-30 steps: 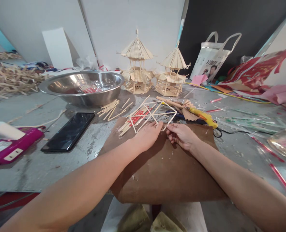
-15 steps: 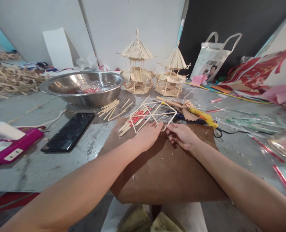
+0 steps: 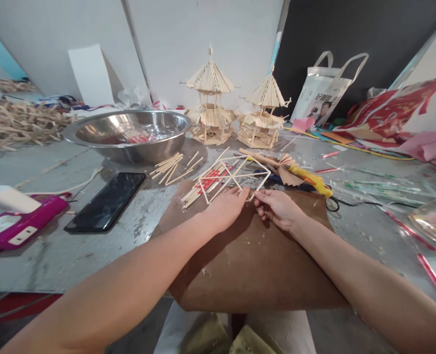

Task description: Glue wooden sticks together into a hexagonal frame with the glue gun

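Observation:
A hexagonal frame of thin wooden sticks (image 3: 236,174) lies at the far edge of a brown mat (image 3: 254,255). My left hand (image 3: 223,209) presses its fingertips on the frame's near edge, fingers together. My right hand (image 3: 278,209) pinches the frame's near right corner between thumb and fingers. A bundle of sticks with red bands (image 3: 203,184) lies under and beside the frame.
A steel bowl (image 3: 127,135) sits back left, two stick pagodas (image 3: 210,103) (image 3: 264,110) behind. A black phone (image 3: 107,201), a pink tool (image 3: 16,226), a yellow glue gun (image 3: 309,178), loose sticks (image 3: 168,167) and a stick pile (image 3: 14,125) surround the mat.

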A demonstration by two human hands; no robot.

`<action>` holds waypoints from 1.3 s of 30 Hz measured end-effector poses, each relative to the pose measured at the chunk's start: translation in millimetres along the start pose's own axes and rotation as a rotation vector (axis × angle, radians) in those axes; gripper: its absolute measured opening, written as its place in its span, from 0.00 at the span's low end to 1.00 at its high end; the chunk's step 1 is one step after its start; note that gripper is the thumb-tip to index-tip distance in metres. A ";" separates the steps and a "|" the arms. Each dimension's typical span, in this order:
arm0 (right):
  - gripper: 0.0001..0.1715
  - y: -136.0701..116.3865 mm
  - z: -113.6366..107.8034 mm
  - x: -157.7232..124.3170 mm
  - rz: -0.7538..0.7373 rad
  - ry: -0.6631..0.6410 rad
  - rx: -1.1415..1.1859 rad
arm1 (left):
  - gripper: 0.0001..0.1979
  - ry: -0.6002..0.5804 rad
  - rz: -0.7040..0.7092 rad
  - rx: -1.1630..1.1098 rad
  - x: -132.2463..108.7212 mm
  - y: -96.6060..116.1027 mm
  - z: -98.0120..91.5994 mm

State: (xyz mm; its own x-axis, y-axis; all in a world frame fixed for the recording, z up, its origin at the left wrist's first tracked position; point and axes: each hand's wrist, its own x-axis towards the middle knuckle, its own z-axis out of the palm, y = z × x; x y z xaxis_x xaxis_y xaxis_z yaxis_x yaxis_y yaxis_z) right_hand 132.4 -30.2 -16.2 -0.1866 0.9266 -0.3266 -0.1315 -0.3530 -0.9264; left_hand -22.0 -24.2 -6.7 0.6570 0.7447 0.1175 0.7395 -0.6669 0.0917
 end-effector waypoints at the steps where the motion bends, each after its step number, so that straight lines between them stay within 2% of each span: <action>1: 0.13 0.1 -0.1 0.1 -0.002 0.000 -0.001 | 0.20 0.003 0.005 0.003 -0.1 0.0 -0.1; 39: 0.14 0.6 -0.5 0.5 0.006 -0.007 0.005 | 0.19 0.007 -0.011 0.009 0.8 -0.5 0.9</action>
State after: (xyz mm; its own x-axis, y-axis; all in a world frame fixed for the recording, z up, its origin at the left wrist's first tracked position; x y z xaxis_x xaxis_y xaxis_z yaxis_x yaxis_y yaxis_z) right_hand 132.7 -29.9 -16.9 -0.1943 0.9236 -0.3305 -0.1351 -0.3589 -0.9235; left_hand -21.7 -23.3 -7.5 0.6480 0.7515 0.1237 0.7478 -0.6586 0.0842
